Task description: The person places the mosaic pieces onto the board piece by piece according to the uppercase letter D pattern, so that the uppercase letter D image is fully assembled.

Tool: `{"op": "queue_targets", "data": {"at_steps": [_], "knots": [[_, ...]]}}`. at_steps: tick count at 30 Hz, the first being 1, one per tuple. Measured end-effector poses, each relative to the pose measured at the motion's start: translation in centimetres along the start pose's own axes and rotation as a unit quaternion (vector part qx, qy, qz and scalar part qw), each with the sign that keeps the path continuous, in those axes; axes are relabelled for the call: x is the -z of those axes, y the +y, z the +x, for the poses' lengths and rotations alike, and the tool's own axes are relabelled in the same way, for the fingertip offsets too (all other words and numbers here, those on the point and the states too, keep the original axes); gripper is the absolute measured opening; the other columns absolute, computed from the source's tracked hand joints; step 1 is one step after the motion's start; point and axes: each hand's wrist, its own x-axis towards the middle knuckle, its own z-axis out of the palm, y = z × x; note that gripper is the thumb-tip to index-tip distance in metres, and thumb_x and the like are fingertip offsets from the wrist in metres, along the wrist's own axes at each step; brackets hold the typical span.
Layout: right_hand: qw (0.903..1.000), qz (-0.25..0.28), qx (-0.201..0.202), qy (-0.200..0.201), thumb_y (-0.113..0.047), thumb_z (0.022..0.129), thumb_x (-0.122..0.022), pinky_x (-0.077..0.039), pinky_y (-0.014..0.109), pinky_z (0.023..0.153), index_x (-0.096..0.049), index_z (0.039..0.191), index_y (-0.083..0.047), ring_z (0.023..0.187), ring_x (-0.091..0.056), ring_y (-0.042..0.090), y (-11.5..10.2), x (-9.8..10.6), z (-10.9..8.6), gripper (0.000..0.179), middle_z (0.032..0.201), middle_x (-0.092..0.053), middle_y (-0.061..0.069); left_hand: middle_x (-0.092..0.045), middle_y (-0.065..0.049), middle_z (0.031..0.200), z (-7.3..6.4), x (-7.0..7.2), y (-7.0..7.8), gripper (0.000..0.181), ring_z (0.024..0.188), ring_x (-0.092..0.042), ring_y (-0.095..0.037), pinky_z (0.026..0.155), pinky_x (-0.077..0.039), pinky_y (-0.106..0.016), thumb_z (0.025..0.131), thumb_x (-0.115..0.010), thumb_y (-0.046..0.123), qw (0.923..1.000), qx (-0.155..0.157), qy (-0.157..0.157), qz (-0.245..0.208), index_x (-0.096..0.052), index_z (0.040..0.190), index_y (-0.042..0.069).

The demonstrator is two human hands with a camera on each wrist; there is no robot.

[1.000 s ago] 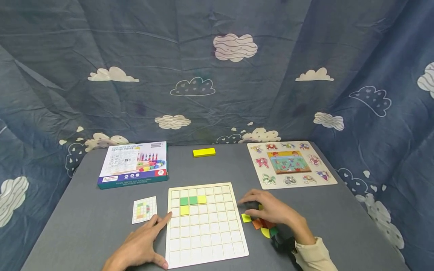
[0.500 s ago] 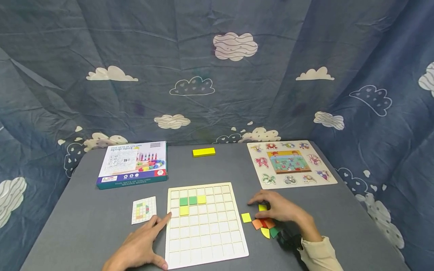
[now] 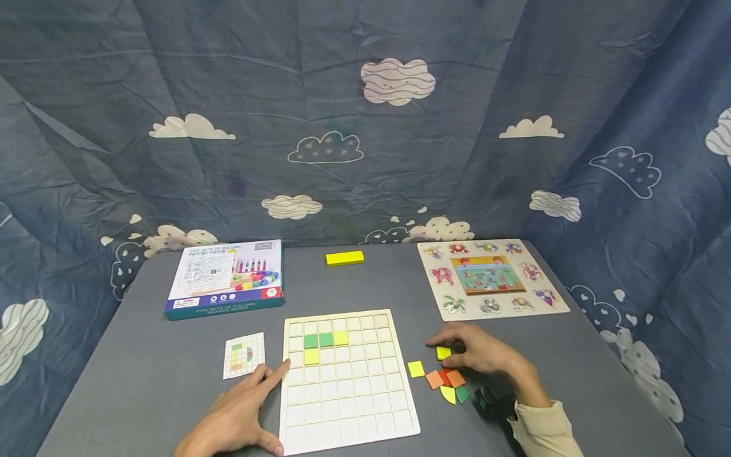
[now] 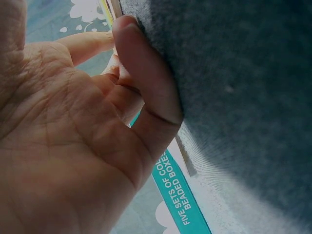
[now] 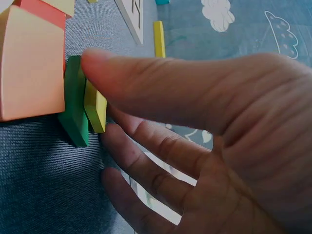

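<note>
On the left edge of a white gridded board rests my left hand, its thumb at the near corner and index finger farther up. Two green and two yellow square tiles lie in the board's upper cells. My right hand is bent loosely over a yellow tile, thumb close beside it. In the right wrist view, a green piece shows directly beside or under that yellow tile. Another yellow tile lies between board and hand. Orange tiles, red, curved yellow and green pieces lie nearby.
A small pattern card lies left of the board. A beaded-boxes carton stands at the back left. A yellow block is at the back, and an animal peg puzzle at the back right. Cloud-printed cloth hangs behind the table.
My right hand has moved rightward from beside the board and the near yellow tile to the farther yellow tile. The left hand has kept its place on the board.
</note>
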Motion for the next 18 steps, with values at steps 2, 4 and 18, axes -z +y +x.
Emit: {"op": "queue_targets", "data": {"at_steps": [2, 4, 18], "knots": [[1.0000, -0.007, 0.006, 0.002, -0.015, 0.086, -0.079, -0.051, 0.038, 0.092, -0.073, 0.120, -0.011, 0.106, -0.063, 0.023, -0.04, -0.03, 0.07, 0.035, 0.115, -0.069, 0.004, -0.045, 0.004, 0.113, -0.01, 0.01, -0.01, 0.134, 0.091, -0.045, -0.018, 0.066, -0.039, -0.040, 0.044, -0.091, 0.058, 1.0000, 0.000, 0.001, -0.001, -0.033, 0.158, 0.018], [0.9997, -0.019, 0.010, 0.006, -0.015, 0.086, -0.079, -0.050, 0.039, 0.093, -0.074, 0.119, -0.011, 0.107, -0.063, 0.023, -0.07, -0.08, 0.17, 0.033, 0.114, -0.069, 0.003, -0.044, 0.004, 0.113, -0.04, 0.01, -0.02, 0.134, 0.090, -0.045, -0.018, 0.066, -0.039, -0.040, 0.044, -0.091, 0.058, 1.0000, -0.001, 0.002, -0.001, -0.033, 0.158, 0.018], [0.9985, -0.045, -0.015, 0.025, -0.011, 0.083, -0.080, -0.048, 0.037, 0.089, -0.075, 0.115, -0.015, 0.103, -0.062, 0.022, -0.49, -0.46, 0.33, 0.032, 0.112, -0.069, 0.001, -0.046, 0.001, 0.116, -0.01, 0.06, 0.10, 0.135, 0.090, -0.046, -0.020, 0.068, -0.040, -0.041, 0.043, -0.091, 0.057, 1.0000, -0.001, -0.002, -0.007, -0.032, 0.158, 0.016]]}}
